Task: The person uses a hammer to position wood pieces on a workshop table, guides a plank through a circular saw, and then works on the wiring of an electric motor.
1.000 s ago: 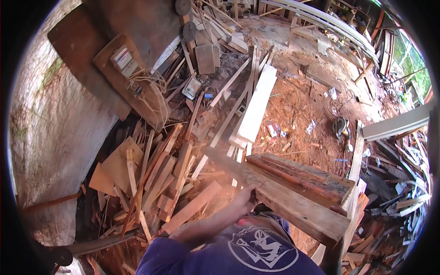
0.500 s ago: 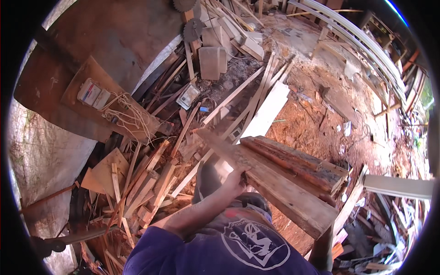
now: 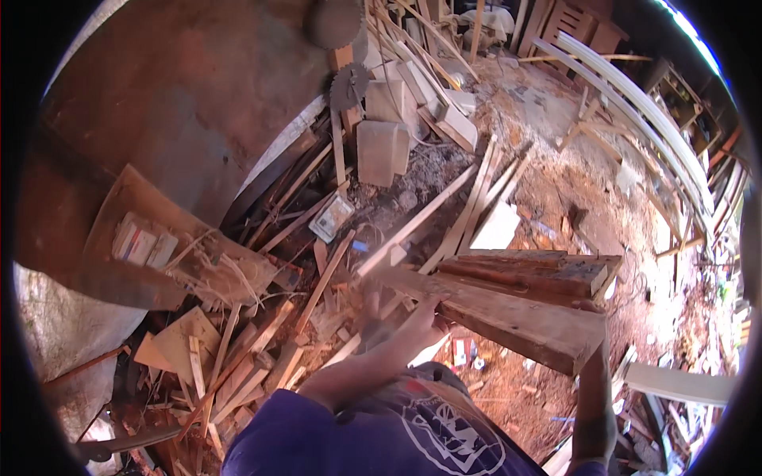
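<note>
Head view: left arm [image 3: 361, 373] bent, left fingers [image 3: 432, 309] pinching the wooden plank [image 3: 516, 316]; right arm [image 3: 595, 401] upright, can't tell its hidden fingers' grip.

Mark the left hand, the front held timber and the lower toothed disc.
Left hand [image 3: 422, 320], head view: back of hand.
Front timber [image 3: 516, 314], head view: broad upper face.
Lower toothed disc [image 3: 349, 87], head view: flat face.

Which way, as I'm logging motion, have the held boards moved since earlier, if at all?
Yes: against the white plank lying beyond, the held boards have moved toward its far end, now hiding more of it.
</note>
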`<state>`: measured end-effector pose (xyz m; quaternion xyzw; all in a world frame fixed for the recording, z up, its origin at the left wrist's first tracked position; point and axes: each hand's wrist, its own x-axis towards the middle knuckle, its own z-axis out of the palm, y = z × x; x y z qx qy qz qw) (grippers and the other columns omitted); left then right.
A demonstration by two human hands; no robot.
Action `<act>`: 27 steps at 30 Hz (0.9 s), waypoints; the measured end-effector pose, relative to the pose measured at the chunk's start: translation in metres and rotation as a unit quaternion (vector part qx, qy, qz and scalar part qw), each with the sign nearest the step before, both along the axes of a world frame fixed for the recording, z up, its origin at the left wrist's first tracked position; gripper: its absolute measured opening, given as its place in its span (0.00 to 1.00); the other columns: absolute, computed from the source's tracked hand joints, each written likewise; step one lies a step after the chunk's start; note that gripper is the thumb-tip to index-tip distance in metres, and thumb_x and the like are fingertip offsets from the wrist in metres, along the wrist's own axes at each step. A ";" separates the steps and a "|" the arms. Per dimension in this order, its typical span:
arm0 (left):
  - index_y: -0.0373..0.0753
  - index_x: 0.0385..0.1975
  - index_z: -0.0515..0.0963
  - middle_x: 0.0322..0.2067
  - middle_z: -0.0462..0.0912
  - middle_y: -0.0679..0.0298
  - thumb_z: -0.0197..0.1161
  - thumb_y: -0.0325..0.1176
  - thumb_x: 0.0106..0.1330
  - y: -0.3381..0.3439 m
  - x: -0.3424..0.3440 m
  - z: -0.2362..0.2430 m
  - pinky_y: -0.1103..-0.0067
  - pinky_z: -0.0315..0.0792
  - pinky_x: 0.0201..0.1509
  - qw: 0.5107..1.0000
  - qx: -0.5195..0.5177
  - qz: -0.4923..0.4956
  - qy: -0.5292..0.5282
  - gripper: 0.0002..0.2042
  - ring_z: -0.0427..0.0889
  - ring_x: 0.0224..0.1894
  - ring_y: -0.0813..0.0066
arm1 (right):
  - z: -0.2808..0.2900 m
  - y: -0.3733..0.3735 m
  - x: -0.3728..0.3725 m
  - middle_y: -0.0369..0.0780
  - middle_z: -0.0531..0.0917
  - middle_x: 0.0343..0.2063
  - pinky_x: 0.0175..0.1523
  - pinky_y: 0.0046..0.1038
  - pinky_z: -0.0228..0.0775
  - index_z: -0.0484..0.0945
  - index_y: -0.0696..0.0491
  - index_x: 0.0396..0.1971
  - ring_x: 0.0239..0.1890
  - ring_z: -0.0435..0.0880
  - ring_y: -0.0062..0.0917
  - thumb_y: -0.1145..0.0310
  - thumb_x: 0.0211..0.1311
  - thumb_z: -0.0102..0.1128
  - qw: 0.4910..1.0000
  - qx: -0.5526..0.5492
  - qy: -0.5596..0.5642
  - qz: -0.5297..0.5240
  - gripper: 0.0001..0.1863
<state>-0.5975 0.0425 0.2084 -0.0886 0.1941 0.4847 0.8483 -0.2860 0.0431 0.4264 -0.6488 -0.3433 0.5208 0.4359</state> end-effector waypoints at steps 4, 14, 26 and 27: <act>0.38 0.55 0.66 0.52 0.79 0.54 0.57 0.35 0.70 0.125 -0.041 -0.026 0.56 0.78 0.60 0.998 -0.024 0.035 -0.047 0.17 0.83 0.52 0.57 | -0.006 0.148 -0.063 0.37 0.83 0.30 0.35 0.23 0.73 0.81 0.61 0.33 0.31 0.82 0.20 0.66 0.63 0.56 0.942 0.174 -0.234 0.165 0.12; 0.34 0.65 0.59 0.63 0.66 0.43 0.51 0.49 0.75 0.401 -0.306 -0.100 0.49 0.69 0.67 0.989 -0.011 0.091 0.114 0.28 0.69 0.66 0.44 | -0.014 0.511 -0.415 0.52 0.72 0.56 0.42 0.38 0.88 0.67 0.62 0.59 0.53 0.79 0.36 0.66 0.71 0.48 0.986 -0.143 0.029 0.085 0.21; 0.38 0.53 0.70 0.52 0.78 0.56 0.58 0.47 0.72 0.157 -0.465 -0.180 0.63 0.79 0.48 0.901 -0.243 0.116 0.340 0.20 0.81 0.53 0.57 | -0.068 0.896 -0.610 0.46 0.79 0.52 0.30 0.46 0.87 0.79 0.54 0.50 0.52 0.82 0.44 0.58 0.63 0.53 0.891 0.083 -0.370 0.249 0.20; 0.39 0.52 0.71 0.52 0.79 0.56 0.57 0.48 0.71 0.121 -0.463 -0.188 0.60 0.78 0.50 0.886 -0.283 0.114 0.349 0.20 0.82 0.51 0.58 | -0.076 0.901 -0.629 0.45 0.79 0.51 0.30 0.46 0.86 0.82 0.53 0.45 0.53 0.81 0.40 0.58 0.62 0.54 0.931 0.083 -0.294 0.199 0.19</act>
